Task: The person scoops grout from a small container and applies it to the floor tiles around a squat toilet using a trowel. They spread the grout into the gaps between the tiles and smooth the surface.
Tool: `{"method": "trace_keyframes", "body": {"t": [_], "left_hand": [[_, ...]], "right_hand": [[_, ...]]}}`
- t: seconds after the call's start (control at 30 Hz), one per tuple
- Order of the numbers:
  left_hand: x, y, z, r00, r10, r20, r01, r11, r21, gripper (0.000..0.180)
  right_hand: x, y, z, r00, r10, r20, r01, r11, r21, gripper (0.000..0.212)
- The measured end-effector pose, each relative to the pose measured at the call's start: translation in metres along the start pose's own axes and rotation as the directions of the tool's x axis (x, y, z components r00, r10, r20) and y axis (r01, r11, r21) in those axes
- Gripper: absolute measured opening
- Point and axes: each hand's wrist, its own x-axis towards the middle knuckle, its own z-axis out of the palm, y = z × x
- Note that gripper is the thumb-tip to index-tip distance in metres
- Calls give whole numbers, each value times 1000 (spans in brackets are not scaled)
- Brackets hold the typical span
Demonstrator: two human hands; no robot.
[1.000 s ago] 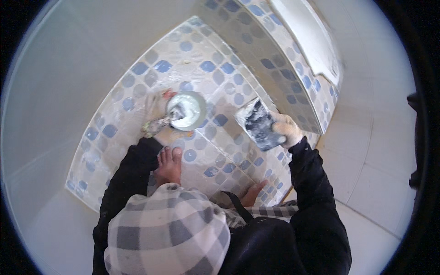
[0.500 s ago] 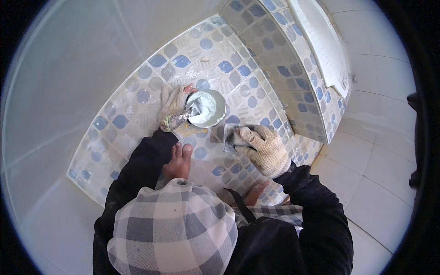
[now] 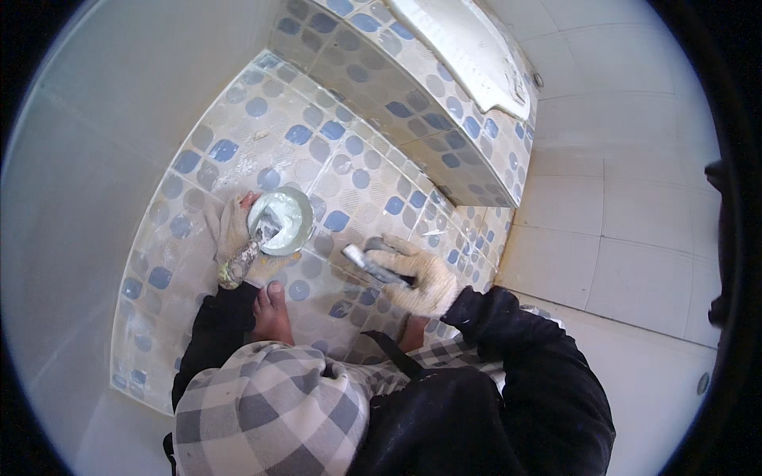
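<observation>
While patterned tile floor [image 3: 262, 127] lay below, gloved right hand [image 3: 426, 282] closed narrowly, fingers curled; gloved left hand [image 3: 231, 230] cupped wide around left side of pale bowl [image 3: 306, 222], white paste [image 3: 270, 210] inside. Scraper [image 3: 369, 262] held in right hand, apart from bowl. Stained tool handle [image 3: 238, 264] protruded from bowl.

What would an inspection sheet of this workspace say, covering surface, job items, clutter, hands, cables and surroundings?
Surface: tiled floor with blue and grey shapes.
Job items: bowl of white paste; crusted tool handle beside it; flat tool, seen nearly edge-on.
Clutter: white smears on the floor.
Hands: both gloved; left hand cradles the bowl, right hand grips the flat tool.
Cables: nothing seen.
Surroundings: pale wall, white basin on a tiled step, bare feet.
</observation>
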Motion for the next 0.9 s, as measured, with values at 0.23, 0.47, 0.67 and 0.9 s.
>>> {"method": "trace_keyframes", "body": {"t": [0.23,0.47,0.67,0.9], "left_hand": [[-9,-1,5,999,50,19,-52,996,68,124],[-42,-40,-53,927,-280,250,374,744,-554,52],[18,44,-168,625,-262,735,482,870,-100,42],[94,129,-204,475,-371,798,101,924,370,51]], "right_hand": [[-46,31,-15,708,679,196,-439,205,875,43],[-77,9,-7,765,623,164,-356,198,913,57],[-78,-33,-2,852,495,171,-438,494,751,65],[-74,-13,11,926,348,-147,-315,926,209,64]]}}
